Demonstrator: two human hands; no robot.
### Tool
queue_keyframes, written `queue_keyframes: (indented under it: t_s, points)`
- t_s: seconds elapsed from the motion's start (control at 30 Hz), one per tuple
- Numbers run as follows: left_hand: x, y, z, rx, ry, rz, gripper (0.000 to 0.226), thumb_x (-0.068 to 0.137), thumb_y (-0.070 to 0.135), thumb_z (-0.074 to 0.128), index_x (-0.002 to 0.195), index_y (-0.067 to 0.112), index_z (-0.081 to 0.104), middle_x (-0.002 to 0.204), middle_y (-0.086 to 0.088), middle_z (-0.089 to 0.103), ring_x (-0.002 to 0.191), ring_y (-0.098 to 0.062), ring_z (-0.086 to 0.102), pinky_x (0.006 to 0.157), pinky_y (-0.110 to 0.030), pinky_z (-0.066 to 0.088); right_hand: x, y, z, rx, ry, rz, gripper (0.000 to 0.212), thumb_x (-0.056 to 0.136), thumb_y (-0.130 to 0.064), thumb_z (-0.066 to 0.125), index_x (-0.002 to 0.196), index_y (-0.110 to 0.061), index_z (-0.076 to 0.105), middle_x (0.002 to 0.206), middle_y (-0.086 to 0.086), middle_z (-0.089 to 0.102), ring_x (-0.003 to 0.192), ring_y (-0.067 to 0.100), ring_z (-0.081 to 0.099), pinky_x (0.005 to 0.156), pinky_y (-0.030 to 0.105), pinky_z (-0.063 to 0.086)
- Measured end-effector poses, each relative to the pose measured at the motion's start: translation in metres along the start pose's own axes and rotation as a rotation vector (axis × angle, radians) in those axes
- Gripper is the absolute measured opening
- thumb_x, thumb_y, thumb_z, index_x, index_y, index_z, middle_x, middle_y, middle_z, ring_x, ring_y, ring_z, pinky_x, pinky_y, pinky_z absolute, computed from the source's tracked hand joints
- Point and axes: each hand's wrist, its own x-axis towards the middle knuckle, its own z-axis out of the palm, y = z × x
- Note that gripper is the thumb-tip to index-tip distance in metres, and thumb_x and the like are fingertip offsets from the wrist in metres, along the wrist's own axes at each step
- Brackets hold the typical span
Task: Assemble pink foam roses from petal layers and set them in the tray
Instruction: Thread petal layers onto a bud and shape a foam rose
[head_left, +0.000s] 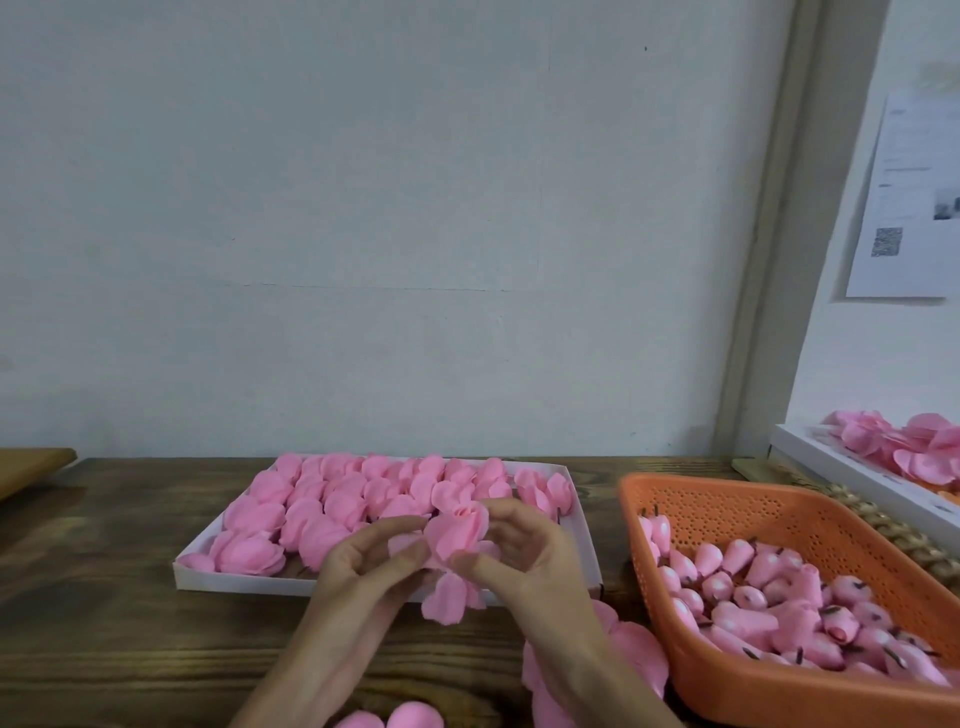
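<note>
A half-built pink foam rose (457, 535) is held above the near edge of the white tray (197, 561). My left hand (363, 566) pinches its lower petals from the left, and my right hand (524, 556) curls round it from the right. Loose petals (449, 597) hang below my fingers. The tray holds several finished pink roses (363, 499) in rows. A heap of flat pink petal layers (639, 654) lies on the table under my right forearm.
An orange perforated basket (727, 504) at the right holds several pink rosebud cores (769, 597) with dark stems. A white box (841, 467) with more petals stands at the far right. More petals (389, 719) lie at the bottom edge. A wall rises just behind the wooden table (104, 597).
</note>
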Motion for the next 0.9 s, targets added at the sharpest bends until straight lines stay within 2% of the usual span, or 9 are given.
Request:
queue_keyframes:
  t_s: [0.1,0.27,0.37,0.47,0.53,0.67,0.9]
  points:
    - [0.000,0.000,0.002,-0.055,0.034,0.000,0.031,0.065,0.001,0.079,0.095,0.006,0.081,0.103,-0.027,0.075,0.083,-0.032,0.076,0.063,-0.034,0.063,-0.001,-0.002,0.001,-0.073,-0.040,-0.099,0.030,0.075,0.000,0.083,0.099,-0.017,0.078,0.103,0.007,0.078,0.101,0.025,0.074,0.085,0.031,0.059]
    - [-0.004,0.002,0.008,-0.078,0.003,0.053,0.036,0.060,-0.002,0.076,0.093,0.012,0.082,0.097,-0.024,0.077,0.083,-0.035,0.077,0.057,-0.039,0.063,0.000,0.000,0.002,-0.233,-0.090,-0.196,0.028,0.077,-0.003,0.085,0.099,-0.017,0.077,0.102,0.004,0.077,0.100,0.027,0.073,0.091,0.047,0.059]
    - [-0.005,0.004,0.009,-0.076,0.026,0.067,0.027,0.065,-0.004,0.074,0.085,0.012,0.082,0.090,-0.018,0.078,0.080,-0.030,0.078,0.057,-0.036,0.062,0.000,0.003,0.002,-0.248,-0.052,-0.241,0.031,0.072,-0.001,0.087,0.098,-0.015,0.076,0.102,0.003,0.075,0.100,0.028,0.072,0.087,0.054,0.058]
    - [-0.005,0.005,0.009,-0.058,0.073,0.073,0.014,0.069,-0.001,0.075,0.074,0.011,0.079,0.078,-0.015,0.073,0.072,-0.029,0.074,0.053,-0.035,0.060,0.001,0.004,0.003,-0.314,-0.043,-0.351,0.030,0.068,-0.010,0.089,0.094,-0.016,0.077,0.109,-0.004,0.071,0.109,0.027,0.068,0.088,0.048,0.058]
    - [-0.006,0.006,0.007,-0.079,0.072,0.061,0.015,0.070,0.001,0.076,0.079,0.012,0.078,0.078,-0.015,0.072,0.070,-0.028,0.073,0.054,-0.035,0.060,0.000,0.003,0.002,-0.374,-0.049,-0.414,0.030,0.066,-0.009,0.086,0.093,-0.016,0.076,0.115,-0.007,0.069,0.116,0.025,0.065,0.092,0.042,0.056]
    - [-0.007,0.013,0.005,-0.107,0.009,0.028,0.034,0.071,-0.002,0.077,0.100,0.013,0.076,0.086,-0.015,0.072,0.076,-0.031,0.074,0.061,-0.037,0.062,-0.002,0.002,0.002,-0.412,-0.064,-0.474,0.036,0.063,0.001,0.079,0.095,-0.015,0.076,0.118,-0.007,0.068,0.116,0.025,0.066,0.090,0.040,0.056]
    - [-0.009,0.015,0.007,-0.139,-0.032,-0.016,0.028,0.074,-0.004,0.070,0.098,0.010,0.077,0.091,-0.022,0.073,0.081,-0.034,0.075,0.063,-0.039,0.063,-0.002,-0.002,0.000,-0.410,-0.066,-0.525,0.038,0.063,0.010,0.077,0.094,-0.011,0.075,0.102,-0.006,0.074,0.099,0.019,0.072,0.081,0.042,0.058]
